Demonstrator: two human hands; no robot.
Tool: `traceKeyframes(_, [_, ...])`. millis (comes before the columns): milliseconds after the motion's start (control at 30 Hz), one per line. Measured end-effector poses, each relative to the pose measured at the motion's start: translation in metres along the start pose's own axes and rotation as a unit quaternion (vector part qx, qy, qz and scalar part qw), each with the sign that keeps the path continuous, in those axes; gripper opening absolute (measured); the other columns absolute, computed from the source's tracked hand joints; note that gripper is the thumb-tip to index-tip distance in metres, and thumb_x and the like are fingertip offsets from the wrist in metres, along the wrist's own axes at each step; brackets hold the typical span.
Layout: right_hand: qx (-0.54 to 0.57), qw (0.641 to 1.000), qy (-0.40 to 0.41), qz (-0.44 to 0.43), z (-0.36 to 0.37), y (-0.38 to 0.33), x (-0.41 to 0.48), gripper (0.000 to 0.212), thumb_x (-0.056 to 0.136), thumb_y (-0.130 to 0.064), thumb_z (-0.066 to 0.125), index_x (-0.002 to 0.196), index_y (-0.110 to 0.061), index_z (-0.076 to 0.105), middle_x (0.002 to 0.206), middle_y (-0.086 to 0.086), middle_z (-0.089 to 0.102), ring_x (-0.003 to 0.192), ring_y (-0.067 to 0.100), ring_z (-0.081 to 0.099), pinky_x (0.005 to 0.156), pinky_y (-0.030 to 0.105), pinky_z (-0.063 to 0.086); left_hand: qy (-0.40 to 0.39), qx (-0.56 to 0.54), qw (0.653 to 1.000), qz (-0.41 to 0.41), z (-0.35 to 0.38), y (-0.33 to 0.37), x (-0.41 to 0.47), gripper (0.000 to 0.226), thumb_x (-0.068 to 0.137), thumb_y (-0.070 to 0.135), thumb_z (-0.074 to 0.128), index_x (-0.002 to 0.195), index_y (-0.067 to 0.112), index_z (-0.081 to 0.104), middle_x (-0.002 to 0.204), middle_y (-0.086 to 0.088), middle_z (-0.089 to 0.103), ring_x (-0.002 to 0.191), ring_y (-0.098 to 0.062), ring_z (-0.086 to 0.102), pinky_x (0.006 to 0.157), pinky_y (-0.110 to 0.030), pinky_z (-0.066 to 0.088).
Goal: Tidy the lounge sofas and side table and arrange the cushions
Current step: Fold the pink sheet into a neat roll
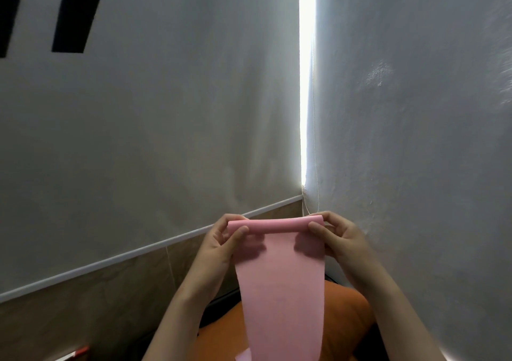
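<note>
A pink cloth [279, 285] hangs in a long strip in front of me, its top edge rolled or folded over. My left hand [219, 244] pinches the top left corner and my right hand [338, 238] pinches the top right corner, so the cloth is stretched between them. Below the cloth an orange cushion [346, 322] shows at the bottom of the view, partly hidden by the cloth and my arms.
I face a room corner: a white roller blind [144, 127] on the left, its bottom rail over brown tiles [91, 305]. A white wall [415, 127] stands close on the right. A bright gap with a thin cord [314, 150] runs between them.
</note>
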State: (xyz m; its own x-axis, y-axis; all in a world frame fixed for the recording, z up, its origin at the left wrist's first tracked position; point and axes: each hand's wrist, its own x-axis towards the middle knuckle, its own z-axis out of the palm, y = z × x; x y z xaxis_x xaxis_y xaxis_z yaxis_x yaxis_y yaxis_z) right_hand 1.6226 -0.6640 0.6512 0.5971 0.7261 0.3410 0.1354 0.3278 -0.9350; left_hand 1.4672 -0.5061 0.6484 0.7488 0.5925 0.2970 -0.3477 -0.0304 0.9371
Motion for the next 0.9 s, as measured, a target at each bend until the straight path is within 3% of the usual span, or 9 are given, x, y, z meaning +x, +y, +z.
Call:
traceKeyframes(167, [0.025,1.000,-0.003,0.004,-0.003,0.000,-0.001,0.026,0.076,-0.027,0.066,0.099,-0.016,0.067,0.079,0.012,0.070,0.066,0.019,0.066,0.051,0.026,0.053,-0.014,-0.012,1.000,-0.001,0.001,-0.001,-0.002,0.018,0.083,0.019,0.063,0.100,0.014,0.058,0.084,-0.013,0.067,0.074,-0.029,0.068,0.061,-0.037,0.059])
traceKeyframes(367, [0.031,0.999,0.000,0.007,-0.005,0.003,0.000,0.015,0.082,-0.009,0.067,0.097,-0.011,0.064,0.080,0.007,0.072,0.064,0.014,0.065,0.051,0.021,0.049,-0.003,0.035,0.999,0.015,-0.004,-0.003,0.000,0.015,0.077,0.021,0.071,0.092,0.020,0.067,0.090,-0.007,0.067,0.082,-0.024,0.066,0.075,-0.043,0.057])
traceKeyframes(500, [0.017,0.999,0.039,-0.007,-0.003,0.004,0.001,0.013,0.082,-0.014,0.069,0.084,-0.006,0.058,0.071,0.009,0.069,0.059,0.015,0.064,0.048,0.022,0.050,0.013,0.089,0.995,0.038,0.000,-0.005,0.001,0.008,0.084,0.023,0.064,0.080,0.023,0.071,0.079,0.002,0.068,0.077,-0.016,0.063,0.066,-0.028,0.052])
traceKeyframes(600, [0.012,0.999,0.052,-0.003,-0.005,0.007,0.001,0.013,0.087,-0.013,0.066,0.094,-0.013,0.055,0.080,0.015,0.072,0.066,0.023,0.068,0.052,0.029,0.055,0.002,0.094,0.995,0.033,0.002,-0.005,0.001,0.012,0.088,0.015,0.063,0.092,0.023,0.072,0.087,-0.002,0.072,0.081,-0.016,0.068,0.068,-0.025,0.055])
traceKeyframes(700, [-0.003,0.999,0.039,0.003,-0.009,0.008,0.002,0.033,0.085,-0.013,0.068,0.112,-0.027,0.056,0.089,0.011,0.075,0.077,0.022,0.072,0.060,0.027,0.056,-0.011,0.091,0.996,0.015,-0.001,-0.004,0.002,0.032,0.084,0.016,0.067,0.115,0.023,0.063,0.100,-0.009,0.073,0.091,-0.021,0.072,0.079,-0.031,0.058])
traceKeyframes(800, [-0.005,1.000,0.030,-0.005,-0.013,0.009,0.004,0.039,0.082,-0.005,0.070,0.116,-0.024,0.063,0.092,0.007,0.075,0.084,0.017,0.072,0.066,0.022,0.055,-0.008,0.083,0.996,0.001,-0.002,-0.007,0.005,0.043,0.075,0.018,0.071,0.117,0.017,0.062,0.103,-0.010,0.073,0.095,-0.022,0.071,0.080,-0.030,0.056])
traceKeyframes(900, [-0.004,0.999,0.035,-0.007,-0.016,0.010,0.005,0.034,0.082,0.002,0.069,0.109,-0.017,0.068,0.091,0.001,0.074,0.087,0.011,0.070,0.069,0.019,0.054,-0.007,0.066,0.998,0.006,-0.001,-0.010,0.008,0.038,0.072,0.012,0.071,0.109,0.008,0.066,0.099,-0.009,0.073,0.093,-0.021,0.069,0.077,-0.026,0.055])
